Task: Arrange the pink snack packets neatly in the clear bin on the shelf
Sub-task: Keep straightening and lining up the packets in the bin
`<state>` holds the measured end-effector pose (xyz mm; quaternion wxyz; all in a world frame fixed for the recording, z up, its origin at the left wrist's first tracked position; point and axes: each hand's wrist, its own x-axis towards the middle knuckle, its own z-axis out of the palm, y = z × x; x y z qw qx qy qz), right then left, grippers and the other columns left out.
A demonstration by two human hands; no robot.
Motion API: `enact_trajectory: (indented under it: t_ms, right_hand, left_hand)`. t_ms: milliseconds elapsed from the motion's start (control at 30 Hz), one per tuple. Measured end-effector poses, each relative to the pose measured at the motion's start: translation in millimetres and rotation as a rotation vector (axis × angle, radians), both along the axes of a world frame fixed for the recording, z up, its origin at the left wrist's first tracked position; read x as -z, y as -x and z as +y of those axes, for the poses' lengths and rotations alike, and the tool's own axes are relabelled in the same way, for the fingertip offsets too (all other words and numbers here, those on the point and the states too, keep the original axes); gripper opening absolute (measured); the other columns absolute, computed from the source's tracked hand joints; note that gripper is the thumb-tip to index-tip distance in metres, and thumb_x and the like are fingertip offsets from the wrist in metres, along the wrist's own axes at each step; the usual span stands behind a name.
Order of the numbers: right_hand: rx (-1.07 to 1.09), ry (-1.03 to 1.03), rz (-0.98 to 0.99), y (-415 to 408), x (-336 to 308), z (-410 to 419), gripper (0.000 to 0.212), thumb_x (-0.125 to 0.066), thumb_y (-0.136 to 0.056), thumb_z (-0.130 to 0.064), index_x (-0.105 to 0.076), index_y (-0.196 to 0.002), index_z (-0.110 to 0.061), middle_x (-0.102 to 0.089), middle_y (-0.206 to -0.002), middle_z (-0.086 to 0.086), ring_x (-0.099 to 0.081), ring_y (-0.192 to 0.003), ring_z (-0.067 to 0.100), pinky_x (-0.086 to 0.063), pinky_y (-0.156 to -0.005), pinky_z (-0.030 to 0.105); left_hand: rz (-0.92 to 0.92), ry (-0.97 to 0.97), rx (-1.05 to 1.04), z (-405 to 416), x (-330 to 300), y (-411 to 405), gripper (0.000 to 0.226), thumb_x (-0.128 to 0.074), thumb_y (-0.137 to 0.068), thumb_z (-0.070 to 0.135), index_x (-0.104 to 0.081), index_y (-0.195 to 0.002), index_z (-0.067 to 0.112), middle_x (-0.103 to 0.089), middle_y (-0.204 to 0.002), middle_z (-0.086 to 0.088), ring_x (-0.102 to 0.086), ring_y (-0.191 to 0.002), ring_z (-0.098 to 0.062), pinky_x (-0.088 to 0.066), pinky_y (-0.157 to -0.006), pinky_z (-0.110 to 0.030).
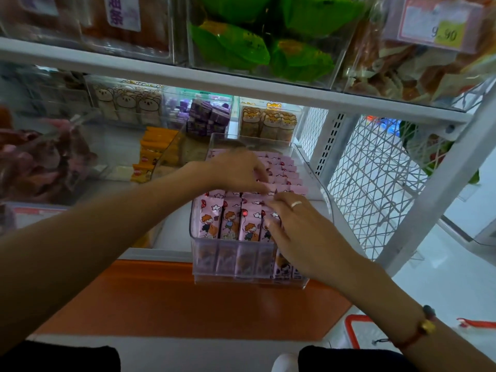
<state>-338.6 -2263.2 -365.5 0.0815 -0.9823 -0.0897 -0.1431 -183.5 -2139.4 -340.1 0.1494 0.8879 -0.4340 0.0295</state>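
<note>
A clear bin [318, 167] sits pulled partly out over the front edge of the lower shelf. Pink snack packets [230, 222] with a cartoon child stand upright in it, several across the front row and more rows behind [290, 174]. My left hand [236, 169] reaches over the middle rows, its fingers bent down onto the packet tops. My right hand [298, 226], wearing a ring, lies over the front right of the bin with straight fingers pressing on the front-row packets. Packets under both hands are hidden.
Neighbouring clear bins hold orange packets [150, 157], purple boxes [206, 116] and bear-shaped [128, 103] and cat-shaped packs [268, 122]. The upper shelf [214, 81] overhangs closely with bins of green packs [241, 47]. A white mesh side panel [375, 183] stands at right. An orange shelf front [188, 299] lies below.
</note>
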Motion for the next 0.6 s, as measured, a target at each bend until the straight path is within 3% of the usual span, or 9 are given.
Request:
enact_trajectory:
  t_ms: [67,167,233,367,467,500,567,600]
  right_hand:
    - [0.005,0.032,-0.002,-1.0,2.2,-0.9,0.044,-0.028,-0.102,-0.036,-0.035,-0.143,-0.022,-0.040,-0.141,-0.001,-0.034,-0.129,0.010,-0.032,-0.103,0.023]
    - [0.007,0.055,-0.028,-3.5,4.0,-2.7,0.044,-0.029,-0.101,-0.036,-0.040,-0.141,-0.022,-0.043,-0.139,-0.001,-0.034,-0.129,0.010,-0.034,-0.102,0.025]
    - [-0.001,0.066,-0.033,-4.5,4.9,-3.9,0.044,-0.030,-0.101,-0.036,-0.041,-0.141,-0.021,-0.043,-0.139,-0.002,-0.034,-0.128,0.010,-0.035,-0.102,0.026]
    - [-0.020,0.031,-0.043,-5.0,1.3,-4.7,0.042,-0.035,-0.101,-0.034,-0.041,-0.141,-0.023,-0.046,-0.138,-0.001,-0.040,-0.123,0.011,-0.039,-0.096,0.024]
    - [-0.021,-0.149,-0.116,-5.6,-11.7,-2.9,0.041,-0.044,-0.098,-0.030,-0.041,-0.139,-0.023,-0.050,-0.135,0.000,-0.054,-0.102,0.007,-0.038,-0.073,0.007]
    - [-0.017,-0.254,-0.152,-6.8,-18.0,-1.8,0.043,-0.046,-0.097,-0.030,-0.040,-0.139,-0.023,-0.050,-0.135,0.000,-0.055,-0.101,0.008,-0.038,-0.072,0.006]
    - [-0.012,-0.490,-0.140,-11.9,-32.4,1.7,0.051,-0.051,-0.094,-0.034,-0.036,-0.142,-0.024,-0.049,-0.139,-0.001,-0.052,-0.115,0.013,-0.045,-0.092,0.023]
    - [-0.025,-0.590,-0.085,-16.0,-39.7,4.3,0.057,-0.054,-0.092,-0.037,-0.032,-0.144,-0.025,-0.047,-0.140,-0.002,-0.048,-0.120,0.012,-0.041,-0.100,0.029]
  left_hand:
    - [-0.046,-0.011,-0.049,-0.2,2.1,3.9,0.037,-0.064,-0.088,0.043,-0.067,-0.116,0.020,-0.063,-0.125,0.002,-0.055,-0.112,-0.014,-0.029,-0.082,-0.024]
    - [0.025,0.144,-0.046,0.2,0.5,7.1,0.027,-0.061,-0.091,0.035,-0.069,-0.109,0.016,-0.066,-0.118,0.002,-0.056,-0.096,-0.006,-0.034,-0.075,-0.018]
    - [0.097,0.314,-0.121,0.7,-4.2,10.1,0.025,-0.058,-0.093,0.032,-0.067,-0.109,0.015,-0.065,-0.115,0.000,-0.054,-0.091,-0.005,-0.039,-0.071,-0.016]
    - [0.350,0.756,-0.266,4.9,-17.0,21.1,0.024,-0.052,-0.097,0.023,-0.061,-0.115,0.010,-0.063,-0.104,0.001,-0.059,-0.100,-0.014,-0.048,-0.088,-0.027]
    - [0.334,0.988,-0.283,14.3,-23.0,43.6,0.013,-0.051,-0.099,0.023,-0.058,-0.107,0.015,-0.062,-0.094,0.008,-0.062,-0.094,-0.013,-0.052,-0.079,-0.023]
    - [0.301,1.038,-0.272,18.0,-23.5,52.7,0.012,-0.051,-0.098,0.023,-0.057,-0.105,0.015,-0.063,-0.092,0.009,-0.063,-0.092,-0.014,-0.053,-0.077,-0.023]
    - [0.266,1.140,-0.225,25.2,-24.3,70.4,0.015,-0.054,-0.097,0.025,-0.058,-0.104,0.012,-0.066,-0.092,0.005,-0.066,-0.090,-0.013,-0.056,-0.078,-0.025]
    - [0.261,1.191,-0.198,28.7,-25.5,78.1,0.016,-0.055,-0.096,0.026,-0.059,-0.102,0.012,-0.067,-0.092,0.003,-0.067,-0.090,-0.012,-0.057,-0.078,-0.025]
